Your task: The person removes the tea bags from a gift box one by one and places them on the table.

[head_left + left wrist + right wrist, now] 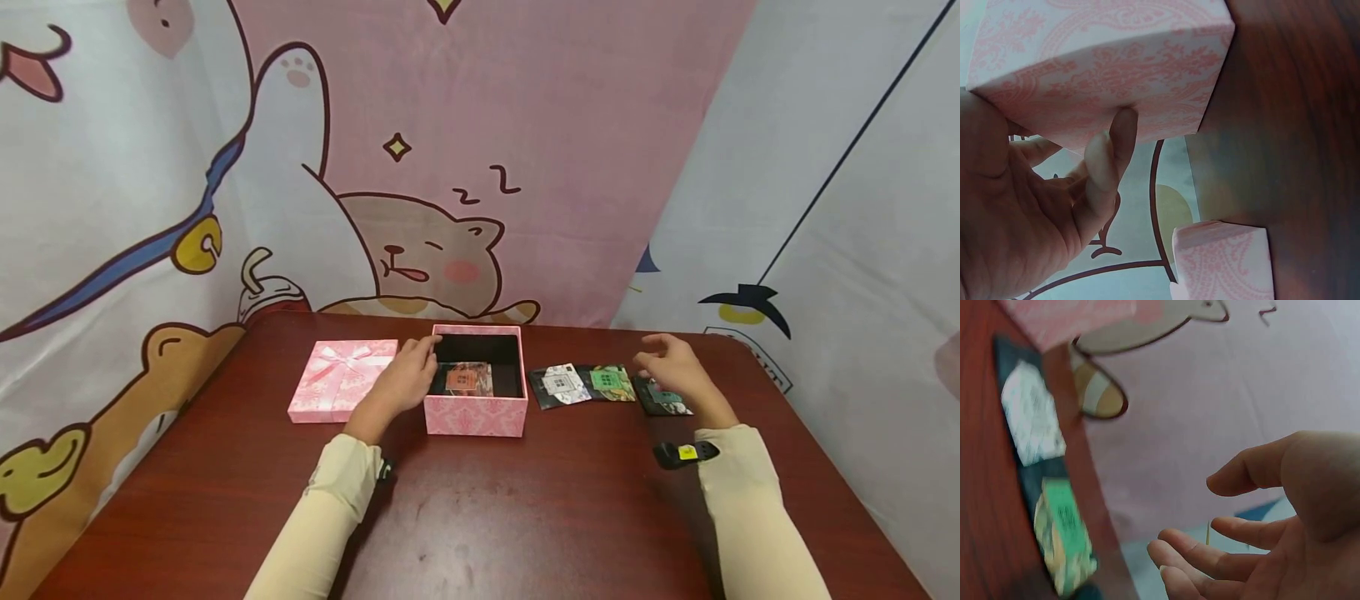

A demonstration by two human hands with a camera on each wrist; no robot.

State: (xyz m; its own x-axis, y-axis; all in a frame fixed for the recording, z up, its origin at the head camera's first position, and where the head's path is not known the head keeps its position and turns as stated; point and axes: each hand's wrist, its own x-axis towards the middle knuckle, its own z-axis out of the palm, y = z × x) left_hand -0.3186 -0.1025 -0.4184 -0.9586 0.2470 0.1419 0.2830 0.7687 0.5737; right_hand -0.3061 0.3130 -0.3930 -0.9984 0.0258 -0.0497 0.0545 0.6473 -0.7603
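An open pink patterned box (475, 414) stands mid-table with a dark lining and an orange-labelled packet (465, 379) inside. My left hand (408, 375) rests against the box's left wall (1104, 75), thumb touching the side. The pink lid with a bow (341, 379) lies just left of it, and its corner (1222, 259) shows in the left wrist view. My right hand (671, 362) hovers, fingers loosely curved and empty (1260, 537), above a dark packet (663, 400). A white-labelled packet (561, 385) (1032, 415) and a green-labelled packet (609, 381) (1063, 540) lie between the box and that hand.
The dark red wooden table (487, 517) extends toward me from the box. A cartoon-printed cloth backdrop (420, 167) hangs right behind the table's far edge. A black wrist strap with a yellow tag (684, 452) sits on my right sleeve.
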